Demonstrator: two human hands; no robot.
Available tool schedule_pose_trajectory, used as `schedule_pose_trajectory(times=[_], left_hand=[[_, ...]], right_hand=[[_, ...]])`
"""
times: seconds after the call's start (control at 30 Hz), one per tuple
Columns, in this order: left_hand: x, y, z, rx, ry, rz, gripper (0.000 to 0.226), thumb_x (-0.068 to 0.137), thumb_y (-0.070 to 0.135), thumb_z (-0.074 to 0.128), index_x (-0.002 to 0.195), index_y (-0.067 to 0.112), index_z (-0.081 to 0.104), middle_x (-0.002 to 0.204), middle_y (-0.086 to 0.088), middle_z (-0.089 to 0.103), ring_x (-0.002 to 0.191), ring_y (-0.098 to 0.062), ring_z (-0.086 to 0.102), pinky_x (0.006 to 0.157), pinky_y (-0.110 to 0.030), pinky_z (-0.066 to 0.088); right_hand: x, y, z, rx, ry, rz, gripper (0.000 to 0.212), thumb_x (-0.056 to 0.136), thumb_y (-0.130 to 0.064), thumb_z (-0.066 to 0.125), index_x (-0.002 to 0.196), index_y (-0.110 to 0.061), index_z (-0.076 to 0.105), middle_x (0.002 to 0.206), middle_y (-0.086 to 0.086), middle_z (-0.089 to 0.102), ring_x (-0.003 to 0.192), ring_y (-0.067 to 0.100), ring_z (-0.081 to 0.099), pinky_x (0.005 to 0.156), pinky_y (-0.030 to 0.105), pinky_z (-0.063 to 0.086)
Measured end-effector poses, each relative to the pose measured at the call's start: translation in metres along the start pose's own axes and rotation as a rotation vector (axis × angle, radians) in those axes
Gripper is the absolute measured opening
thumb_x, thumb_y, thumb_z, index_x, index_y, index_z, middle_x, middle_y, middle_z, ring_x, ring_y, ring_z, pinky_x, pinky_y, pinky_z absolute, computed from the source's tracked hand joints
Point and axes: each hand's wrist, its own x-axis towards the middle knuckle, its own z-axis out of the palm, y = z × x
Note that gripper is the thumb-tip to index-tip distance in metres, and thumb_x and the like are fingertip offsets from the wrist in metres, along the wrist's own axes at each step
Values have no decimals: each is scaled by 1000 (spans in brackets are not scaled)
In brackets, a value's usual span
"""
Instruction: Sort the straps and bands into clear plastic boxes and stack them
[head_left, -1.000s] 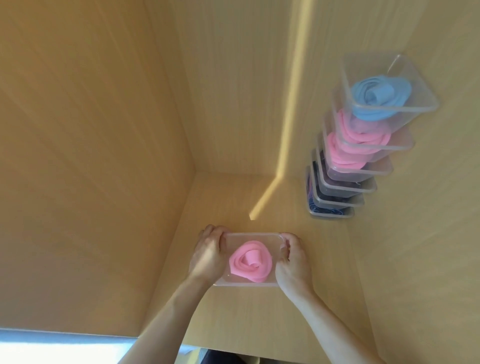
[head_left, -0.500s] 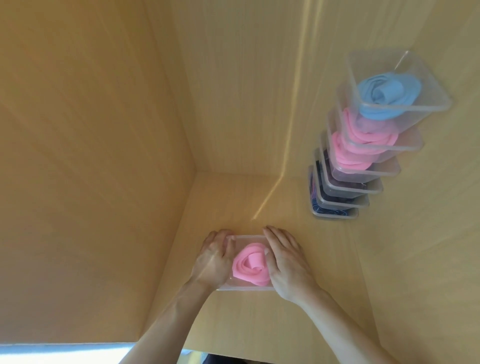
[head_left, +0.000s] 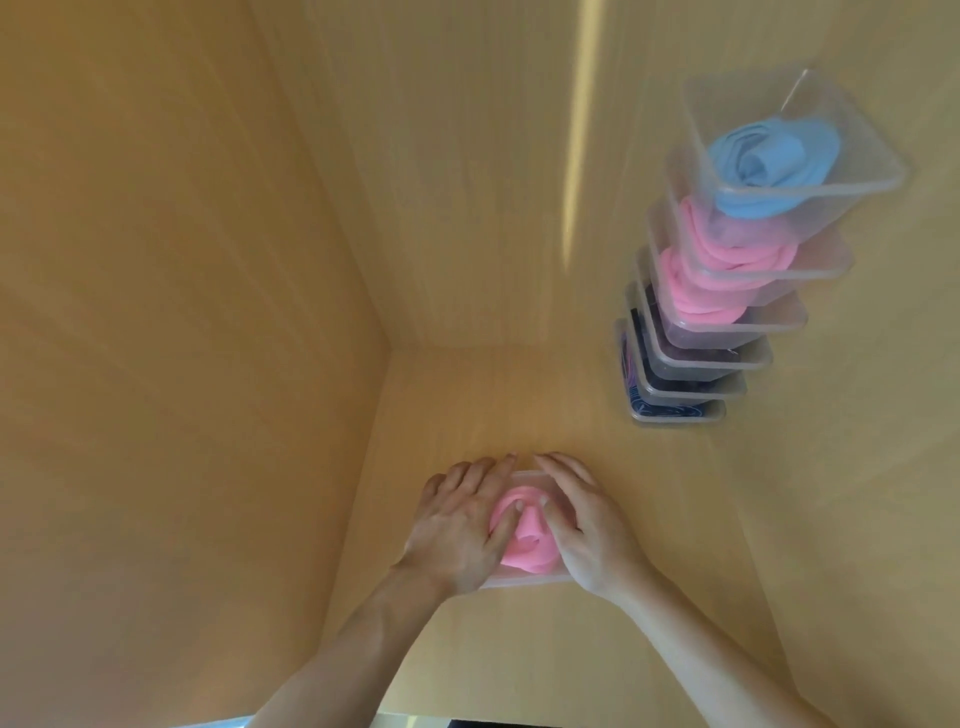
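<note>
both hands, the left hand (head_left: 460, 525) and right hand (head_left: 587, 530), lie with fingers (head_left: 506, 522) nearly straight atop the pink band (head_left: 524, 545) in a clear box (head_left: 519, 581) on the shelf floor (head_left: 519, 405); steady downward pressure should seat the coil below the rim before stacking.

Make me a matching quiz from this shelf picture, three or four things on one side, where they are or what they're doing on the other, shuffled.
Things:
1. blue band
2. pink band
3. stack of boxes
4. left hand

Places or states:
A. against the right wall
B. in the top box of the stack
C. pressing on the pink band
D. in the box under both hands

Pairs: 1-B, 2-D, 3-A, 4-C
</note>
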Motion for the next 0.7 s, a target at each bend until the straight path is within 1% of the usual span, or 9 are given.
schedule_pose_trajectory(times=[0.1,0.17,0.27,0.33,0.4,0.47,0.57,0.63,0.7], left_hand=[[1,-2,-2,-121,32,-35,66,97,57,13,157,34,28,153,13,41,141,-9,29,115,-31,26],[0,-3,-4,-257,101,-64,57,100,47,27,152,27,38,151,10,45,140,-10,32,115,-26,26],[-10,1,-5,-538,211,-194,47,104,30,45,150,23,39,152,8,41,141,-12,36,115,-27,29],[-23,2,-4,-758,208,-304,53,102,36,51,151,29,32,153,12,37,139,-10,41,112,-29,35],[-37,1,-5,-878,149,-342,68,92,60,54,151,42,25,153,19,37,130,-4,49,101,-21,38],[-45,-1,-8,-937,104,-307,86,77,74,61,149,51,20,151,22,40,124,-1,54,96,-15,40],[-46,-2,-11,-953,88,-122,113,65,59,84,152,48,14,153,21,39,133,2,47,106,-15,40],[-43,2,-15,-851,102,-2,116,64,50,88,153,48,13,154,27,31,141,7,33,109,-12,33],[-36,8,-25,-838,147,25,108,65,42,90,148,52,21,148,33,33,140,8,33,106,-12,35]], right_hand=[[-1,2,3,264,110,65,37,101,-11,55,135,-24,58,143,-17,51,132,-4,46,114,23,36],[-2,-2,3,460,140,136,27,101,-20,60,127,-27,61,134,-9,61,126,5,56,108,24,42],[-3,-10,6,510,185,214,32,102,-5,55,120,-30,61,124,-9,65,114,7,61,99,17,46],[-3,-13,8,529,257,297,39,100,4,51,117,-30,63,117,-4,67,104,8,61,89,9,45],[-5,-16,7,567,314,392,38,100,2,51,115,-30,64,114,0,67,98,5,61,78,5,45],[-9,-17,6,602,370,465,33,101,-3,54,111,-32,66,115,-5,67,101,5,62,77,8,44],[-18,-20,2,662,442,567,27,101,-9,55,111,-30,68,105,-5,71,98,14,66,77,25,46],[-23,-27,-2,684,466,614,26,100,-10,54,113,-28,69,102,-3,72,93,13,65,72,28,45],[-27,-37,-11,692,471,621,25,98,-11,54,113,-25,68,105,0,72,93,14,65,71,28,45]])
